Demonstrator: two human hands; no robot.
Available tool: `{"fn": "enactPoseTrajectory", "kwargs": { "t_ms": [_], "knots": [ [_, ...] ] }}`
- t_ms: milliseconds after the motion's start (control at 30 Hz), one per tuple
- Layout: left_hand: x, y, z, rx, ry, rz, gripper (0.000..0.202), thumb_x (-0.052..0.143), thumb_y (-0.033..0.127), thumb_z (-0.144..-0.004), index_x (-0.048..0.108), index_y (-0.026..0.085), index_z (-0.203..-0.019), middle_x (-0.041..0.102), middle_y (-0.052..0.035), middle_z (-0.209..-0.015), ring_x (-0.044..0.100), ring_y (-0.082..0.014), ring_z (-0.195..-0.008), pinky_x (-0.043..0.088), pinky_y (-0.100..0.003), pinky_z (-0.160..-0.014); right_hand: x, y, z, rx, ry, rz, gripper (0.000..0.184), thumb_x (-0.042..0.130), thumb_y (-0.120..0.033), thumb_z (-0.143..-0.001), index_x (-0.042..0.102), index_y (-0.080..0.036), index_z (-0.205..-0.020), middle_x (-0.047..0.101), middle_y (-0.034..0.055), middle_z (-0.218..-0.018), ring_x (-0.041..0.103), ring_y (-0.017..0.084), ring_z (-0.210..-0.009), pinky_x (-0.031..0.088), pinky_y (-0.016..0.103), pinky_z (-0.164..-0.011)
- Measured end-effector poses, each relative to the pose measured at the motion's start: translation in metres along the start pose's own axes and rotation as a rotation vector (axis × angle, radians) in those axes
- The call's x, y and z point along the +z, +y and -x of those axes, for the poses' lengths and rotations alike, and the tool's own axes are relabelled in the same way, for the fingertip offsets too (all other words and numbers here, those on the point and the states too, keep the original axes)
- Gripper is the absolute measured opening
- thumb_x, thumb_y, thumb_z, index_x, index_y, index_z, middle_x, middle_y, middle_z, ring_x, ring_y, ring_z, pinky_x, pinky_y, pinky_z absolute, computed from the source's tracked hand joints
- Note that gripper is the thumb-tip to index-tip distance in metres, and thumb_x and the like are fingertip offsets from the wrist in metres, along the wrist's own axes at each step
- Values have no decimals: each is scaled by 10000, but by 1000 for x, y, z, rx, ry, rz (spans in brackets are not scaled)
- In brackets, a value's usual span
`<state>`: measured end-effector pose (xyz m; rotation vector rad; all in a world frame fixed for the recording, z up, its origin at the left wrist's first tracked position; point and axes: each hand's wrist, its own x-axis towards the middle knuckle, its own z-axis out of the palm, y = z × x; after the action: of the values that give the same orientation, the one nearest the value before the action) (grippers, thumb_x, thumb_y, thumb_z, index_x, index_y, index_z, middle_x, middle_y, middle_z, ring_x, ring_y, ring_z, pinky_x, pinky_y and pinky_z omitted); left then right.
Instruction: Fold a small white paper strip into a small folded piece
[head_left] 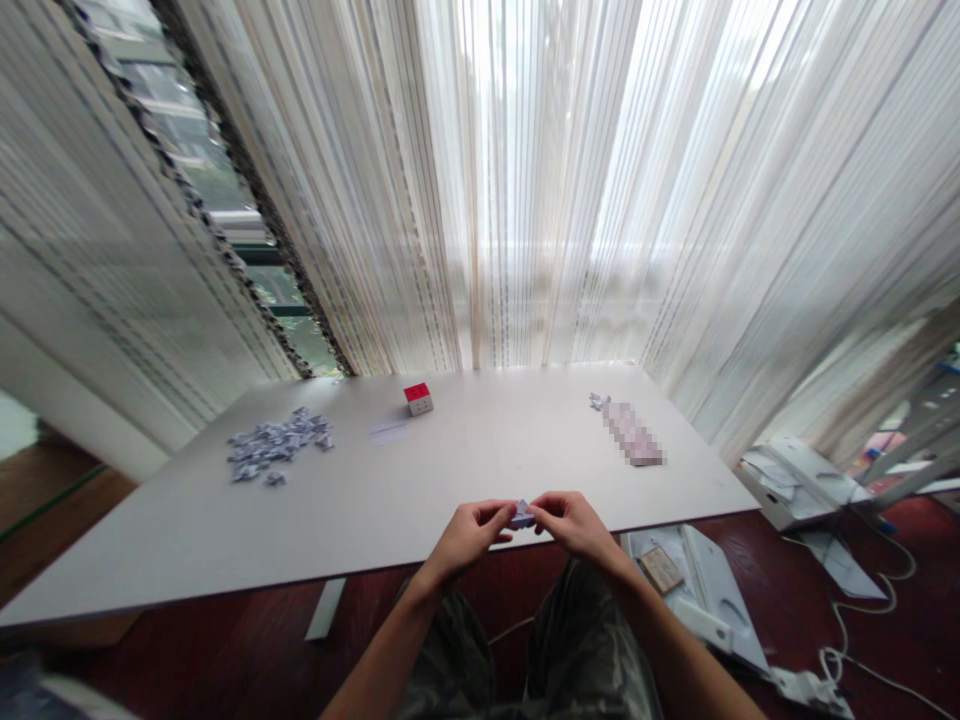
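Reaching forward with a bare left arm [386, 640] and a bare right arm [679, 635], slanting inward from the lower edge of the view. Holding the left hand [466, 538] and the right hand [576, 522] close together at nearly the same height, just apart, turned toward each other. Pinching with thumb and forefinger on both sides. Seemingly curling the remaining fingers, though too small to tell for certain

Pale daylight filters through sheer, striped curtains [390, 200] covering the far side; to the left, a window [262, 275] shows between their ruffled edges, with greenery [306, 338] beyond. Before the curtains stands a long white table [465, 455], above a dark red floor [784, 600].
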<state>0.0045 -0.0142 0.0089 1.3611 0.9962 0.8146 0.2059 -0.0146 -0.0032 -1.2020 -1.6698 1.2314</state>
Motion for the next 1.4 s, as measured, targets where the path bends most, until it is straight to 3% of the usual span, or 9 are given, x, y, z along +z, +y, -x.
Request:
{"fn": "enactPoseTrajectory", "kwargs": {
  "t_ms": [167, 333, 600, 733, 867, 1100, 1300, 1400],
  "knots": [
    [-2, -7, -6, 80, 65, -99, 439, 705, 520, -761, 777, 147, -980, 776, -117, -924, 706, -258, -855, 544, -317, -776, 2, 5, -7, -17, -39, -59, 445, 588, -564, -843, 740, -149, -888, 737, 77, -809, 675, 194, -723, 509, 288, -693],
    [-9, -17, -22, 97, 129, -78, 439, 710, 535, -750, 783, 132, -906, 776, -116, -857, 708, -242, -804, 555, -329, -781, 5, 8, -19, -44, -28, -56, 486, 529, -581, -879, 738, -143, -917, 739, 87, -836, 676, 194, -743, 509, 291, -714],
    [-18, -31, -43, 38, 145, 36, 469, 750, 534, -716, 764, 118, -932, 768, -113, -916, 712, -223, -815, 568, -354, -842, 7, 22, -43, -85, 52, -3, 356, 619, -469, -838, 742, -137, -876, 735, 70, -794, 665, 187, -733, 498, 280, -718],
    [-22, -37, -49, -3, 145, 67, 467, 761, 534, -700, 753, 120, -916, 759, -98, -873, 702, -210, -811, 582, -341, -800, 9, 25, -50, -92, 39, -1, 302, 626, -410, -838, 732, -128, -865, 729, 63, -774, 656, 175, -717, 494, 262, -692],
    [-22, -44, -54, -26, 172, 98, 498, 768, 513, -696, 726, 131, -1013, 760, -111, -896, 706, -218, -821, 598, -337, -732, 9, 28, -53, -111, 38, 35, 276, 634, -387, -833, 735, -134, -881, 734, 63, -778, 661, 177, -718, 486, 252, -670],
    [-13, -55, -64, 121, 292, 81, 432, 746, 477, -729, 737, 105, -951, 764, -124, -877, 716, -234, -795, 606, -354, -731, 12, 37, -57, -116, 118, -26, 338, 607, -461, -855, 738, -151, -873, 748, 72, -821, 684, 184, -727, 510, 268, -692],
    [-9, -57, -63, 215, 259, 18, 393, 714, 470, -768, 742, 114, -932, 761, -108, -860, 717, -243, -818, 614, -375, -752, 13, 43, -58, -107, 169, -38, 384, 604, -505, -853, 750, -151, -874, 745, 74, -768, 690, 190, -691, 520, 274, -670],
    [-8, -60, -65, 213, 298, 25, 412, 691, 494, -782, 739, 111, -927, 761, -111, -881, 717, -240, -815, 617, -375, -742, 17, 47, -61, -124, 211, -23, 396, 581, -507, -870, 753, -151, -854, 740, 74, -740, 692, 192, -677, 520, 274, -660]
  ]
}}
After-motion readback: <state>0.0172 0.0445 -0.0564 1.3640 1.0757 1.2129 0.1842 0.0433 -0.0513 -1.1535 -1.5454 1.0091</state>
